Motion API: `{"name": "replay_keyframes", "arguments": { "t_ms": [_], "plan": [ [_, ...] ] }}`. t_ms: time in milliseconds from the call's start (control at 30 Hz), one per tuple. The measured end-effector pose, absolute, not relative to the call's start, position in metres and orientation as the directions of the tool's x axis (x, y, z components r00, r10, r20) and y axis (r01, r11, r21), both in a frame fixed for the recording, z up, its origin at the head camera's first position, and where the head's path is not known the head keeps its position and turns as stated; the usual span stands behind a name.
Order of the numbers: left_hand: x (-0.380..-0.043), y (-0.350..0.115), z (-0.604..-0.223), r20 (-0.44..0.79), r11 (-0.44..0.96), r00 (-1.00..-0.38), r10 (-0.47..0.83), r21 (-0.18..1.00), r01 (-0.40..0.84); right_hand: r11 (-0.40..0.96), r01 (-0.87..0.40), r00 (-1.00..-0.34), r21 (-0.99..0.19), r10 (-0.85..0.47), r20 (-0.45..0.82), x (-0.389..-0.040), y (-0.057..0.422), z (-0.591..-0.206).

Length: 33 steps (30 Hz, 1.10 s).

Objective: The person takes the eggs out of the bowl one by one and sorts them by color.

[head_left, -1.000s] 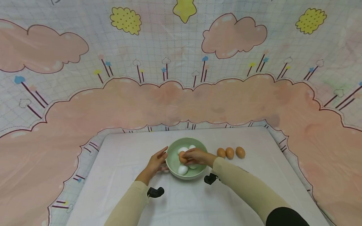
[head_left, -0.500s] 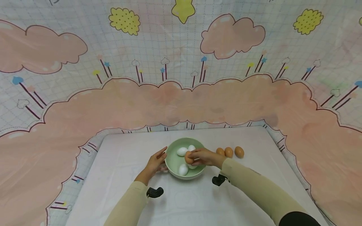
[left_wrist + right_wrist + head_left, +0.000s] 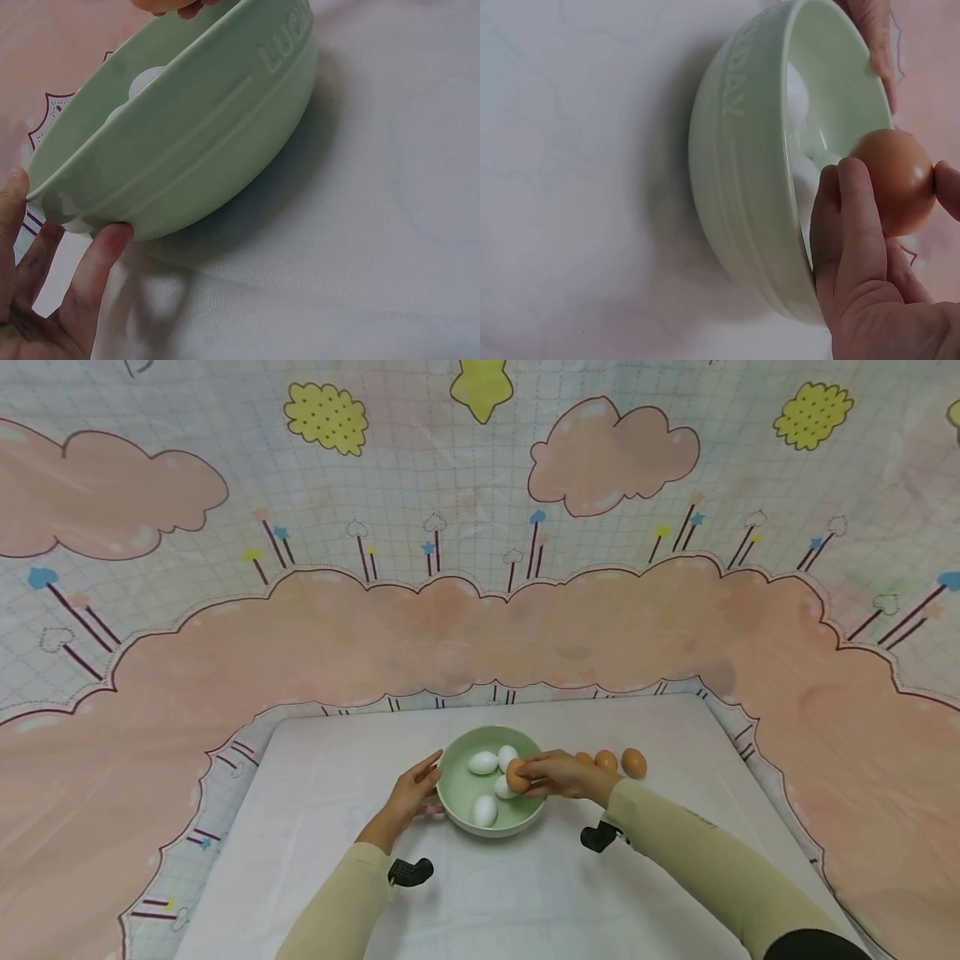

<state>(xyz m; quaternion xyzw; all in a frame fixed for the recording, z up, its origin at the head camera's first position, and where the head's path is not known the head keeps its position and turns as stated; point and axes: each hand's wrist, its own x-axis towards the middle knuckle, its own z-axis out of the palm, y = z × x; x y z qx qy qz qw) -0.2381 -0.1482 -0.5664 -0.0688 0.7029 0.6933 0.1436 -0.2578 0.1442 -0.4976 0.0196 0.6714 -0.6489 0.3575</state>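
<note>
A light green bowl (image 3: 459, 802) stands on the white tabletop with several white eggs (image 3: 484, 811) lying inside. My right hand (image 3: 558, 774) pinches a brown egg (image 3: 516, 776) between thumb and fingers, over the right part of the bowl. In the right wrist view that egg (image 3: 896, 180) is at the fingertips, beside the bowl's rim (image 3: 789, 112). My left hand (image 3: 414, 789) is at the bowl's left side with fairly straight, spread fingers. The left wrist view has one fingertip (image 3: 16, 184) at the rim and another against the outer wall.
To the bowl's right, three brown eggs (image 3: 633, 763) lie in a row on the white tabletop (image 3: 337, 760), one partly hidden by the right hand. Behind the table hangs a printed cloth (image 3: 465, 635) with clouds and stars.
My right hand has drawn the brown egg rightward, from mid-bowl toward the right rim, uncovering more of the white eggs. The left hand stays at the bowl's left side.
</note>
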Motion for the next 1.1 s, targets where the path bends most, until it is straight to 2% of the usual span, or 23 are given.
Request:
{"name": "replay_keyframes", "arguments": {
  "t_ms": [267,1100],
  "plan": [
    [-0.237,-0.148,-0.567,-0.291,0.025,-0.95,0.115,0.957,-0.29,0.118,0.519,-0.746,-0.847,-0.421,-0.516,-0.259,0.155,-0.494],
    [-0.237,-0.149,-0.566,-0.29,0.024,-0.95,0.117,0.957,-0.289,0.147,0.496,-0.759,-0.856,-0.405,-0.51,-0.272,0.193,-0.486]
  ]
}}
